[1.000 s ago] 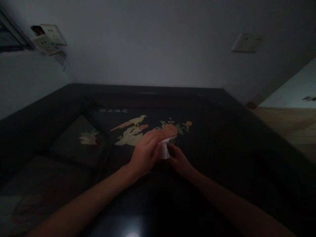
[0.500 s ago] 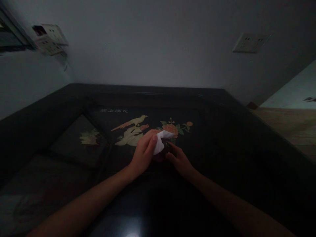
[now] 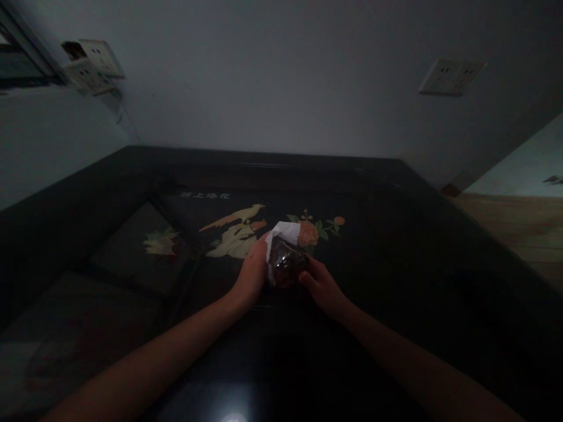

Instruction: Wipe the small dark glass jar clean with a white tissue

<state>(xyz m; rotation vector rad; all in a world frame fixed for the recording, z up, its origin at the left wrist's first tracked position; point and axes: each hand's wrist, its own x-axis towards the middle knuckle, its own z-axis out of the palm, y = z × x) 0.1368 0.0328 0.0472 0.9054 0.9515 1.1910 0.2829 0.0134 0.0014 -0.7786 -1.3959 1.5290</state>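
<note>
My left hand [image 3: 252, 275] holds a white tissue [image 3: 284, 233] against the left side of a small dark, shiny object [image 3: 287, 266]. My right hand [image 3: 320, 285] grips that object from the right. What the dark object is I cannot tell in the dim light. Both hands are just above a black lacquered table [image 3: 396, 246], close to its inlaid bird [image 3: 233, 218] and flower [image 3: 308, 232] pictures.
The table fills the corner of two pale walls. Wall sockets sit at the upper left [image 3: 90, 64] and upper right [image 3: 453, 76]. A smaller inlaid panel [image 3: 160, 243] lies to the left. Wooden floor [image 3: 514, 228] shows past the table's right edge.
My left hand has slid from on top of the object to its left side, pulling the tissue back, so the dark object between my hands now shows.
</note>
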